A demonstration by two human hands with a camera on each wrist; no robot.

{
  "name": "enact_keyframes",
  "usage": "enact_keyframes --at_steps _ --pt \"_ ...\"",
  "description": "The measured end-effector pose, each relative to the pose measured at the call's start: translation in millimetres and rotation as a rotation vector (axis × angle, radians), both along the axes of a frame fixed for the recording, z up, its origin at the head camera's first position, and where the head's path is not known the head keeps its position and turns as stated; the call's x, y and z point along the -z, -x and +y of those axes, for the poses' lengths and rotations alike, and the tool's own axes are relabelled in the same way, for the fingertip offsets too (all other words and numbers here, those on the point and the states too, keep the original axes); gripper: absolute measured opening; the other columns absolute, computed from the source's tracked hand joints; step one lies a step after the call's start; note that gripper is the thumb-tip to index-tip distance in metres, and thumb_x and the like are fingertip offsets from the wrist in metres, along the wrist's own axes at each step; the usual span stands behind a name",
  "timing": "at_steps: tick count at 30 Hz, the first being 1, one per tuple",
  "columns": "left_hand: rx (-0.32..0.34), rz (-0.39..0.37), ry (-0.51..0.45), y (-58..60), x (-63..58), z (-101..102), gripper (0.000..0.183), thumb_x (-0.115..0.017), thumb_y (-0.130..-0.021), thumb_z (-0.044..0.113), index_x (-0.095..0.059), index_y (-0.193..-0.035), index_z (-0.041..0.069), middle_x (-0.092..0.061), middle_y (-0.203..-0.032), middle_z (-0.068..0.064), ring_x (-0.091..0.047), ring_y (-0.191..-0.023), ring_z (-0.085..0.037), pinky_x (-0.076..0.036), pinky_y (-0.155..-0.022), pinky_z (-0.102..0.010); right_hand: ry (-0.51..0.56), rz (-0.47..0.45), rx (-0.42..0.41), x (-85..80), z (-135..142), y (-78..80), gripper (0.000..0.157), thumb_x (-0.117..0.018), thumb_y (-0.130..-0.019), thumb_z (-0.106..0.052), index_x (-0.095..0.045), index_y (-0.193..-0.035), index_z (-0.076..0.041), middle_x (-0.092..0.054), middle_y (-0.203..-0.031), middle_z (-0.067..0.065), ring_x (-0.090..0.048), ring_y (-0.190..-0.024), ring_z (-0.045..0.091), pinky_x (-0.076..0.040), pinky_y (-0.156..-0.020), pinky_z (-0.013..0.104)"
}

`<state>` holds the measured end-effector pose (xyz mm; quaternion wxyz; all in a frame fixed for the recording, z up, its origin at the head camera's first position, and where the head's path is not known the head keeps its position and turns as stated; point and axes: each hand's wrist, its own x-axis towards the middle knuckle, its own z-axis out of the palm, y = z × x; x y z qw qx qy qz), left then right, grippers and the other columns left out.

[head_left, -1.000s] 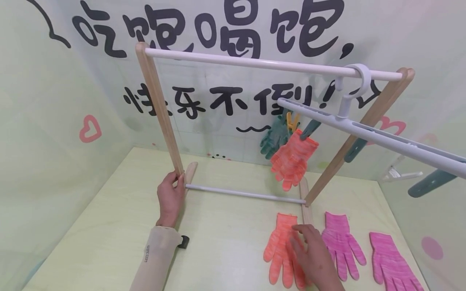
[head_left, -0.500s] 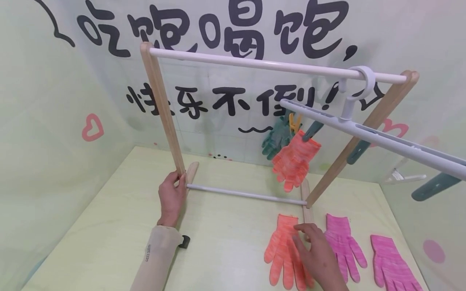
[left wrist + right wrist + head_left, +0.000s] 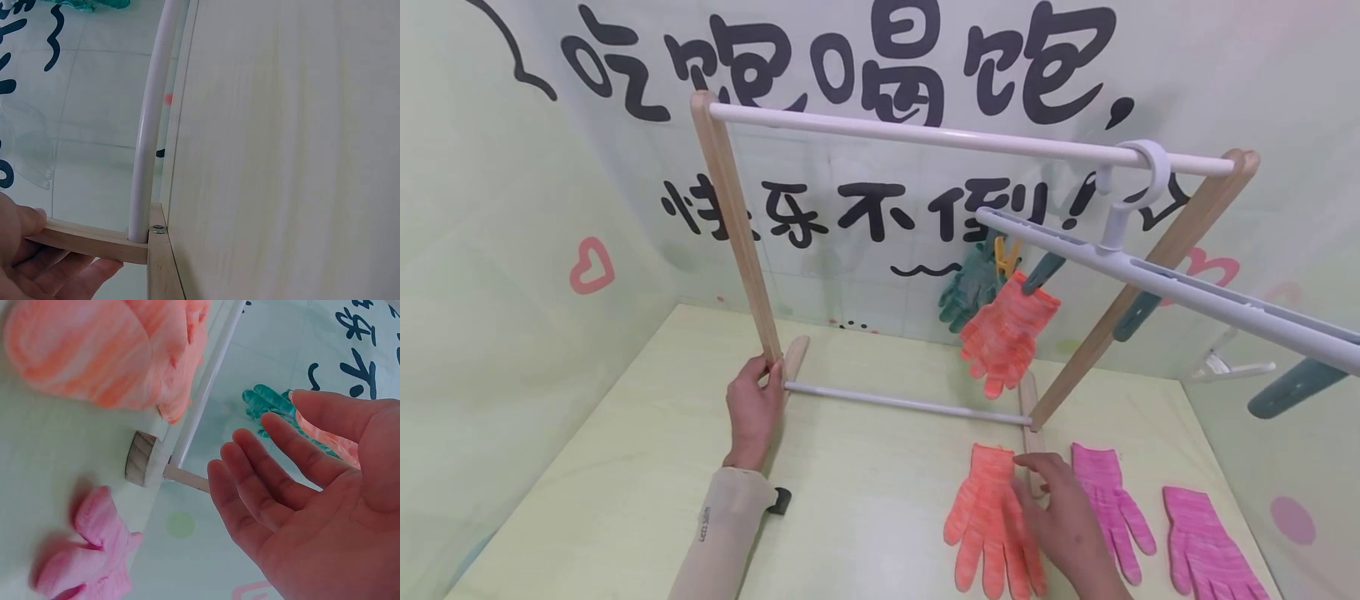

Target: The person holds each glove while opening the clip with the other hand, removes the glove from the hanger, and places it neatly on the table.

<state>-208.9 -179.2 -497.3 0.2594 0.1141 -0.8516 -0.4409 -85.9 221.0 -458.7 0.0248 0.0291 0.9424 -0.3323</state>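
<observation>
My left hand (image 3: pixel 754 408) grips the lower left wooden post (image 3: pixel 737 233) of a small drying rack; in the left wrist view, thumb and fingers lie on either side of the post (image 3: pixel 87 240). Fingers loosely bent, my right hand (image 3: pixel 1063 517) hovers at the right edge of a flat orange glove (image 3: pixel 988 508). The right wrist view shows that palm (image 3: pixel 325 512) holding nothing, apart from the orange glove (image 3: pixel 87 350). From the rack's top bar (image 3: pixel 925 132) hangs a grey clip hanger (image 3: pixel 1187 287). Orange gloves (image 3: pixel 1009 329) and green gloves (image 3: pixel 970 287) dangle from its far end.
Two pink gloves, one nearer (image 3: pixel 1108 500) and one farther right (image 3: pixel 1206 537), lie on the pale table (image 3: pixel 610 492). The hanger's green clips (image 3: pixel 1138 315) jut over the table's right side. A lower bar (image 3: pixel 910 405) joins the rack's feet. Behind stands a printed backdrop (image 3: pixel 850 283).
My right hand has shifted slightly right over the orange glove, baring more of its cuff. My left hand keeps its place on the post. The head view has moved a little.
</observation>
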Motion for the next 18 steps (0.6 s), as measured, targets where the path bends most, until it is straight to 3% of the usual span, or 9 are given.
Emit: enact_keyframes --at_steps 6,8,15,18 --pt "-0.002 0.006 0.017 -0.2 -0.3 1 0.020 -0.064 -0.096 0.015 -0.069 -0.109 0.001 -0.073 -0.111 -0.022 -0.070 -0.107 -0.039 -0.057 -0.084 -0.054 0.010 0.179 -0.031 1.5 10 4.8 0.028 -0.064 -0.096 -0.017 -0.064 -0.123 -0.008 -0.064 -0.122 0.010 -0.064 -0.107 0.030 -0.056 -0.084 0.045" --pt "-0.002 0.009 0.015 -0.4 -0.6 1 0.019 -0.064 -0.096 0.015 -0.070 -0.108 0.000 -0.073 -0.110 -0.022 -0.070 -0.107 -0.039 -0.057 -0.084 -0.054 0.010 0.200 -0.032 -0.9 14 6.9 0.029 -0.064 -0.097 -0.018 -0.064 -0.124 -0.009 -0.064 -0.121 0.011 -0.065 -0.105 0.031 -0.057 -0.084 0.047" --pt "-0.001 -0.004 0.011 -1.1 -1.3 1 0.020 -0.064 -0.097 0.016 -0.069 -0.109 0.001 -0.073 -0.111 -0.022 -0.070 -0.108 -0.039 -0.057 -0.085 -0.054 0.028 0.153 0.012 -11.8 25 17.4 0.034 -0.061 -0.098 -0.021 -0.060 -0.130 -0.008 -0.060 -0.128 0.016 -0.064 -0.106 0.036 -0.055 -0.085 0.046" --pt "-0.003 -0.010 0.017 -0.8 -0.9 0 0.021 -0.063 -0.097 0.016 -0.069 -0.110 0.001 -0.073 -0.112 -0.022 -0.069 -0.108 -0.039 -0.057 -0.085 -0.054 0.055 0.100 0.036 -15.6 30 20.1 0.039 -0.057 -0.101 -0.028 -0.054 -0.135 -0.010 -0.058 -0.130 0.018 -0.067 -0.098 0.037 -0.056 -0.078 0.045"
